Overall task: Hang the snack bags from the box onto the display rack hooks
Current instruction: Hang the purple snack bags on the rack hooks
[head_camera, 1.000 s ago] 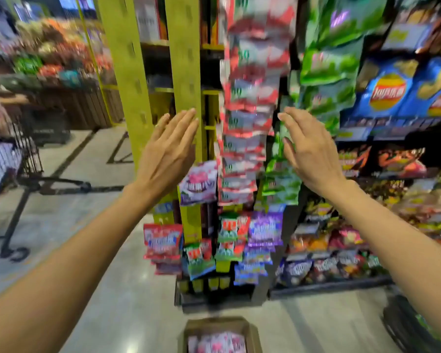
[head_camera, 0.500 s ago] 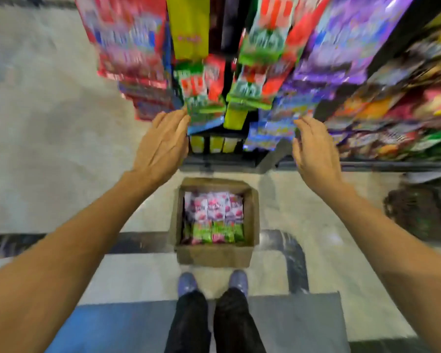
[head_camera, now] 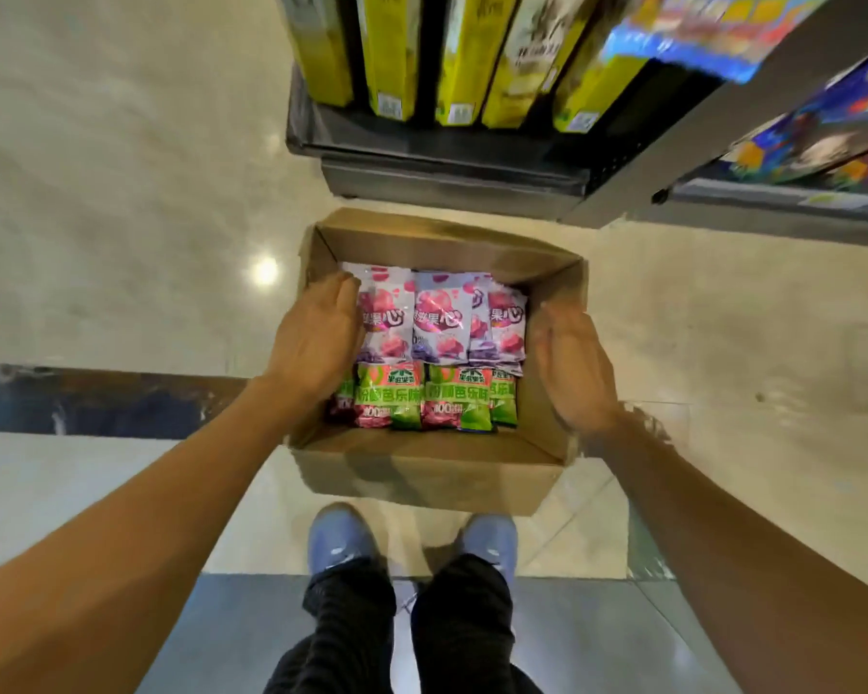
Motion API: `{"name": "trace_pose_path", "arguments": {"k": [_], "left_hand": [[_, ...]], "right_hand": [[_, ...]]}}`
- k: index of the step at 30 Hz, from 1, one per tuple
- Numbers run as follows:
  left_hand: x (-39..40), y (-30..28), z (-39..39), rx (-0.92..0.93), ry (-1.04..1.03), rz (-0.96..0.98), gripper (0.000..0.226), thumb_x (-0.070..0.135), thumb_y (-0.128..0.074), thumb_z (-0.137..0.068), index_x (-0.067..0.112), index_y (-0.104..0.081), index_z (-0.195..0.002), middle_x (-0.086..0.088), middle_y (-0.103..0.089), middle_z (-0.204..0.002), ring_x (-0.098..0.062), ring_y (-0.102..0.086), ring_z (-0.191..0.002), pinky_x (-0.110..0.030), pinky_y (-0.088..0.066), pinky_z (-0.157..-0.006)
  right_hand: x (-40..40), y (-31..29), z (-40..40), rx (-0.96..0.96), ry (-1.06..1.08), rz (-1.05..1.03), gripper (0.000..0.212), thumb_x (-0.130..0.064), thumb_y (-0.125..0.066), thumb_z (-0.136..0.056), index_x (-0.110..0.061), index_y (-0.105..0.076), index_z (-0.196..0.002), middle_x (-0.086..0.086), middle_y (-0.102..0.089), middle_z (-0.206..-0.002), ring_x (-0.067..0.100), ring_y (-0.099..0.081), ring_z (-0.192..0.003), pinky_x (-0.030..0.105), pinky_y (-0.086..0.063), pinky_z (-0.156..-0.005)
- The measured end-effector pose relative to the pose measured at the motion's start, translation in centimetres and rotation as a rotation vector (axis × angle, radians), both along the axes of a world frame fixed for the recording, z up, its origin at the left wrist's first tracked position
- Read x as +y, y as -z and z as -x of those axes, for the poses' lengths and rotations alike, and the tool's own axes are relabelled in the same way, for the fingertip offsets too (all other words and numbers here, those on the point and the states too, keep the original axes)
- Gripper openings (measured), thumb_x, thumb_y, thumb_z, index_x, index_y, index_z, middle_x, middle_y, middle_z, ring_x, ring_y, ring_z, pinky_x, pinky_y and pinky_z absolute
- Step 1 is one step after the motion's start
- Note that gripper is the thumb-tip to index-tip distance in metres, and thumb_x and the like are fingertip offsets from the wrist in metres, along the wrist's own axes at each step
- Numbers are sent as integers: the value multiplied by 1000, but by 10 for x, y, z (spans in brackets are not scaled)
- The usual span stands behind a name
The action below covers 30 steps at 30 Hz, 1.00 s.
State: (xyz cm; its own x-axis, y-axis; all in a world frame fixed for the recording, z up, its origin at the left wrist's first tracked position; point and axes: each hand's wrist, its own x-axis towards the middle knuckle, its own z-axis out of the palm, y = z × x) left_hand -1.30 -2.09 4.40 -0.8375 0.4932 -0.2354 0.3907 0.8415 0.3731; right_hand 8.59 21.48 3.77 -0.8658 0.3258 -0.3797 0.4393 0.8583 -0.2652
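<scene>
Your left hand (head_camera: 317,338) is down inside the open brown cardboard box (head_camera: 422,475), at its left wall. The fingers look loosely curved against the left edge of the bag stack, holding nothing yet. It looks placed to get behind the leftmost bags and scoop a bunch.

The snack bags are all in the box, standing on edge in two rows. The pink-and-purple glossy foil snack bags (head_camera: 437,318) fill the far half toward the rack. The green-and-red glossy foil snack bags (head_camera: 422,395) fill the near half toward your feet. Both rows are packed tight to the left wall, which leaves a bare gap along the right wall.

Your right hand (head_camera: 572,365) hangs in that gap by the right wall, palm facing the bags, fingers relaxed and a bit blurred, grasping nothing. I can't tell if it touches the box wall. Two palms facing inward suggest you mean to squeeze a batch between them, so it's the pick-up step and nothing is hung in this view.

The box sits on the pale polished tile floor (head_camera: 121,167), just in front of the dark metal base of the display rack (head_camera: 447,172), so bags are a short lift from the hooks. No hooks show here, only yellow cartons (head_camera: 467,52) on the bottom shelf. Your blue shoes (head_camera: 342,540) stand at the box's near wall.
</scene>
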Motion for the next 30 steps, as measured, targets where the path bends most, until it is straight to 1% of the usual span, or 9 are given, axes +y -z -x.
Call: {"name": "trace_pose_path", "arguments": {"k": [6, 10, 12, 16, 18, 20, 23, 26, 30], "left_hand": [[15, 95, -12, -173, -169, 121, 40, 8, -55, -89, -1, -42, -125, -20, -48, -128, -35, -49, -112, -43, -44, -89], [23, 134, -16, -332, -422, 126, 54, 16, -46, -94, -3, -25, -140, -23, -34, -140, -39, -43, -122, -46, -40, -99], [28, 145, -17, -402, -529, 78, 56, 17, -44, -96, -4, -20, -141, -25, -34, -140, -40, -43, -122, -47, -39, -100], [38, 145, -13, -406, -764, -55, 53, 15, -53, -93, -3, -28, -136, -23, -41, -136, -38, -46, -121, -43, -39, -100], [37, 146, -8, -455, -926, -136, 49, 15, -57, -91, -2, -34, -130, -22, -46, -133, -37, -48, -120, -41, -40, -99], [34, 151, -4, -523, -1013, -169, 46, 21, -60, -90, -3, -42, -125, -21, -53, -127, -35, -50, -118, -41, -42, -98], [30, 157, -1, -571, -1038, -177, 43, 28, -63, -87, -2, -53, -117, -19, -58, -121, -33, -52, -115, -39, -43, -98], [29, 160, 0, -582, -1036, -194, 41, 27, -64, -87, 1, -56, -117, -11, -57, -123, -28, -52, -116, -35, -43, -99], [26, 162, 1, -660, -1094, -306, 40, 27, -68, -85, 5, -58, -116, -5, -61, -109, -19, -57, -99, -26, -45, -84]], "right_hand": [[-22, 94, 13, -47, 104, 51, 31, -11, -40, -98, 1, -50, -125, 18, -51, -125, 31, -47, -115, 36, -39, -95], [-53, 119, 24, -107, 84, 85, 29, -5, -43, -95, 9, -52, -118, 23, -46, -126, 36, -42, -118, 40, -35, -100], [-68, 124, 30, -100, 202, 79, 35, -9, -44, -94, 6, -45, -125, 22, -41, -130, 34, -41, -119, 40, -37, -99], [-98, 126, 38, -77, 334, 114, 41, -14, -44, -96, -1, -39, -134, 15, -41, -133, 28, -42, -119, 36, -35, -99], [-111, 123, 41, -69, 442, 204, 43, -15, -45, -96, -2, -35, -137, 14, -43, -135, 30, -44, -121, 37, -36, -99], [-114, 126, 45, -55, 544, 172, 47, -15, -47, -95, -2, -32, -137, 15, -41, -136, 30, -40, -123, 36, -35, -98], [-106, 132, 48, -80, 594, 89, 54, -16, -50, -92, -3, -29, -139, 15, -33, -139, 30, -35, -123, 36, -35, -98], [-103, 138, 51, -48, 610, 134, 50, -16, -54, -92, -3, -34, -135, 16, -38, -135, 31, -42, -117, 38, -38, -93], [-99, 139, 58, 120, 908, 395, 49, -13, -64, -87, -5, -37, -127, 12, -48, -126, 28, -49, -114, 26, -35, -86]]}}
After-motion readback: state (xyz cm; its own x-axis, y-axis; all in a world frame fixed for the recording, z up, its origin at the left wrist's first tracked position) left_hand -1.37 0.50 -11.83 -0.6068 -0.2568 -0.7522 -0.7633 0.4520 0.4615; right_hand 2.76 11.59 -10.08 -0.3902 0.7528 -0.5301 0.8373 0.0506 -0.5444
